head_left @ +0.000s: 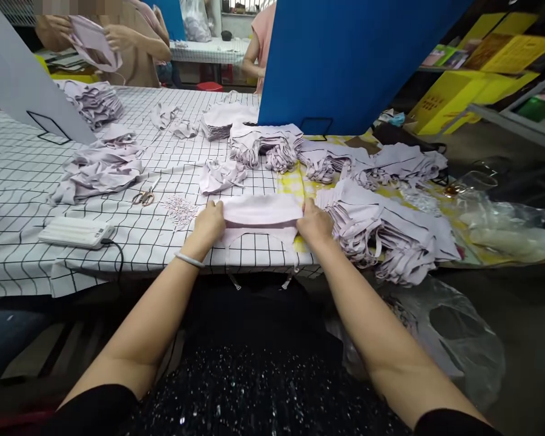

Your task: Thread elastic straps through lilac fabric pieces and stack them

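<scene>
left hand (210, 222) and right hand (315, 223) grip pale fabric piece (261, 211) (table edge (118, 257)); scissors (144, 196) near

Both arms are stretched forward from the lower edge of the view and drawn in toward each other, so that the hands are set level and a little apart. The left hand (210, 223) is turned palm down, with its fingers (216, 210) curled forward and closed together. The right hand (315, 223) is held opposite as a mirror of it, knuckles up, thumb side turned inward, grip pinched closed. Both wrists are kept straight, and the forearms are bared to above the elbows.
</scene>
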A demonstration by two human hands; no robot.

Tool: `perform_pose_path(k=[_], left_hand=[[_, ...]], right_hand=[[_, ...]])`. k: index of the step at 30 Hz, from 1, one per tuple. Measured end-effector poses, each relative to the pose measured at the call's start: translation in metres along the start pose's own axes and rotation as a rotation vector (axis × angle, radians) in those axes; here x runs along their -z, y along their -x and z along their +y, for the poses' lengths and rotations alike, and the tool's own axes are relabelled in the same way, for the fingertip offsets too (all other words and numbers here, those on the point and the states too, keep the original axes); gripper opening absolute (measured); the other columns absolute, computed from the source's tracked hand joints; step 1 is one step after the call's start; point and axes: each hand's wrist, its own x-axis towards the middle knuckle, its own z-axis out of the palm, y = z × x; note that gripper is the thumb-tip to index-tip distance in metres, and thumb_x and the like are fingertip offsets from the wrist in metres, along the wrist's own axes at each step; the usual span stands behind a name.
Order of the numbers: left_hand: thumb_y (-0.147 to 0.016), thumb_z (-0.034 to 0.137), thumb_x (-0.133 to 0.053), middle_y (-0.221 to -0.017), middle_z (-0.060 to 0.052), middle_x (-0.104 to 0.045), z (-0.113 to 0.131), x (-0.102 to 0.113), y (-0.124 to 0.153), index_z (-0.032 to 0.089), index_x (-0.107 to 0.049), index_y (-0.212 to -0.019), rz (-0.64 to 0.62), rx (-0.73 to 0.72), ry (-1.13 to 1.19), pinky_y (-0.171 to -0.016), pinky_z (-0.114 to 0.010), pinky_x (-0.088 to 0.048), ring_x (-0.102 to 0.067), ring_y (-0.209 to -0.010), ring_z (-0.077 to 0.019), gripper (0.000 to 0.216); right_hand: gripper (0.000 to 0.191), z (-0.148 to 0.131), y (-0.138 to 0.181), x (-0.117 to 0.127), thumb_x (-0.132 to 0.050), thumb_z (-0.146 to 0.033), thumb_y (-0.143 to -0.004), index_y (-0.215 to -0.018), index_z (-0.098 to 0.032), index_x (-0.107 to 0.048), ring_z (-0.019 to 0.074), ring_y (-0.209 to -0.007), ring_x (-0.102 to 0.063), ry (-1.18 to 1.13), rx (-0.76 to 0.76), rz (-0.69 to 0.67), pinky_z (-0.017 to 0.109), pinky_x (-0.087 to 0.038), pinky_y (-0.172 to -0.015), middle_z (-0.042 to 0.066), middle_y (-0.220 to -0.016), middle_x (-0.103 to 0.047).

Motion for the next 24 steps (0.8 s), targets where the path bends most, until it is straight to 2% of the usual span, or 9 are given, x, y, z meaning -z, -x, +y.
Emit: perform_pose_path(k=[2,5,8,10,12,15,18,20,24], left_hand=[[-0.083,0.007,-0.044,-0.119,-0.024,-0.059,-0.001,-0.009,-0.002,0.011,-0.054,-0.134,0.002,0.024,0.025,-0.079,-0.046,-0.052,-0.068,-0.093,-0.0340,0.052],[-0.082,0.009,-0.047,-0.118,-0.021,-0.062,-0.007,-0.010,-0.013,0.014,-0.053,-0.135,0.051,0.033,0.093,-0.087,-0.045,-0.051,-0.067,-0.101,-0.0338,0.053],[-0.084,0.007,-0.041,-0.114,-0.017,-0.068,-0.018,-0.001,-0.028,0.014,-0.054,-0.136,0.150,0.063,0.179,-0.094,-0.044,-0.050,-0.064,-0.110,-0.0319,0.054],[-0.081,0.006,-0.041,-0.118,-0.017,-0.068,-0.024,0.004,-0.033,0.014,-0.054,-0.137,0.208,0.119,0.346,-0.100,-0.046,-0.048,-0.061,-0.117,-0.0321,0.058],[-0.077,0.006,-0.045,-0.126,-0.016,-0.066,-0.028,0.005,-0.032,0.014,-0.055,-0.137,0.216,0.171,0.530,-0.102,-0.045,-0.048,-0.059,-0.122,-0.0312,0.061],[-0.075,0.009,-0.048,-0.124,-0.015,-0.067,-0.031,0.002,-0.018,0.014,-0.051,-0.141,0.017,0.308,0.844,-0.085,-0.039,-0.058,-0.068,-0.103,-0.0258,0.066],[-0.077,0.010,-0.048,-0.110,-0.013,-0.069,-0.033,0.003,0.002,0.017,-0.040,-0.149,-0.225,0.426,1.139,-0.068,-0.032,-0.060,-0.068,-0.076,-0.0170,0.073],[-0.076,0.010,-0.050,-0.105,-0.010,-0.068,-0.036,0.010,0.014,0.022,-0.035,-0.152,-0.294,0.391,1.210,-0.066,-0.029,-0.058,-0.066,-0.072,-0.0142,0.079],[-0.078,0.020,-0.067,-0.107,-0.009,-0.066,-0.047,0.023,0.024,0.028,-0.028,-0.155,-0.456,0.275,1.321,-0.076,-0.033,-0.058,-0.068,-0.085,-0.0174,0.086]], right_hand=[[0.037,0.002,0.002,-0.008,-0.046,-0.007,-0.079,-0.114,-0.013,-0.058,0.0250,-0.076,-0.060,0.011,0.000,-0.078,0.032,-0.031,-0.064,0.016,-0.093,-0.069],[0.028,0.002,-0.006,-0.009,-0.048,-0.011,-0.080,-0.105,-0.016,-0.060,0.0231,-0.071,-0.057,-0.020,-0.012,-0.082,0.031,-0.027,-0.061,0.012,-0.086,-0.067],[0.021,0.002,-0.023,-0.002,-0.048,-0.015,-0.081,-0.099,-0.017,-0.059,0.0212,-0.066,-0.052,-0.096,-0.043,0.074,0.031,-0.024,-0.060,0.007,-0.077,-0.063],[0.020,0.003,-0.031,0.003,-0.047,-0.014,-0.080,-0.097,-0.018,-0.057,0.0201,-0.065,-0.050,-0.139,-0.032,0.186,0.031,-0.024,-0.060,0.006,-0.077,-0.062],[0.019,0.007,-0.029,0.004,-0.047,-0.012,-0.078,-0.094,-0.018,-0.055,0.0194,-0.064,-0.048,-0.149,0.015,0.206,0.030,-0.024,-0.060,0.004,-0.076,-0.060],[0.020,0.018,-0.011,-0.001,-0.048,-0.009,-0.073,-0.089,-0.020,-0.053,0.0191,-0.063,-0.047,-0.140,0.110,0.051,0.030,-0.025,-0.059,0.003,-0.072,-0.058],[0.023,0.033,0.011,-0.005,-0.048,-0.008,-0.068,-0.086,-0.022,-0.051,0.0203,-0.070,-0.051,-0.193,0.180,-0.117,0.030,-0.031,-0.062,0.003,-0.076,-0.059],[0.026,0.045,0.020,0.001,-0.049,-0.009,-0.068,-0.090,-0.022,-0.052,0.0214,-0.078,-0.056,-0.266,0.202,-0.186,0.031,-0.038,-0.068,0.004,-0.085,-0.062],[0.043,0.058,0.022,0.022,-0.062,-0.026,-0.076,-0.118,-0.023,-0.054,0.0237,-0.095,-0.062,-0.484,0.256,-0.420,0.036,-0.048,-0.080,0.009,-0.116,-0.065]])
